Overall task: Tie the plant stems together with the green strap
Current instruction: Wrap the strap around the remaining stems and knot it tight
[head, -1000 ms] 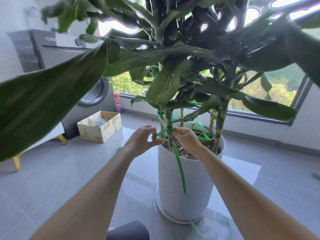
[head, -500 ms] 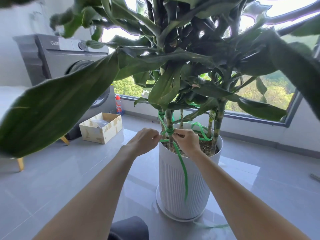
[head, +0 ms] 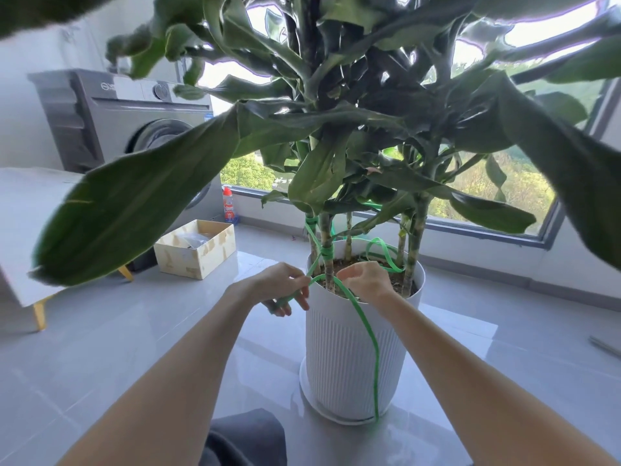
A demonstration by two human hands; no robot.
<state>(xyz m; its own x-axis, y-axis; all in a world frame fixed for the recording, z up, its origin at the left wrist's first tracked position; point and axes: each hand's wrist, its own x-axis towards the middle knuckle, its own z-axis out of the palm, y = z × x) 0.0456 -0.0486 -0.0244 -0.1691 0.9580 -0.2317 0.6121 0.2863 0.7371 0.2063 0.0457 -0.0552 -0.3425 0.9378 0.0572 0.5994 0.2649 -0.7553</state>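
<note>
- The left hand (head: 282, 290) has drawn away from the stems (head: 327, 230), down and to the left. A second ago both hands sat tight against the wrapped stem.
- That pull has drawn out a strand of the green strap (head: 368, 334), which runs taut from the wrap down to the left hand. I judge this is a knot or turn being cinched, not a finished tie.
- The left fingers (head: 295, 299) curl round the strap, a short green end showing beneath them.
- The right hand (head: 366, 280) stays over the pot rim beside the stem. Its fingers are bent and seem to pinch the strap where it arches over, though the contact itself is small and hard to confirm.
- From that arch the long free tail hangs down the front of the pot (head: 342, 348) to the saucer (head: 312, 395).
- The strap is a flat, narrow, glossy band. It is coiled in several turns at two heights on the near stems, with a slack loop lying over the soil behind.
- The stems are slim, upright and ringed like cane.
- The pot is white and matte, with fine vertical ribs, and stands on smooth grey floor tiles (head: 100, 364).
- Broad, leathery dark leaves (head: 134, 210) hang overhead.
</note>
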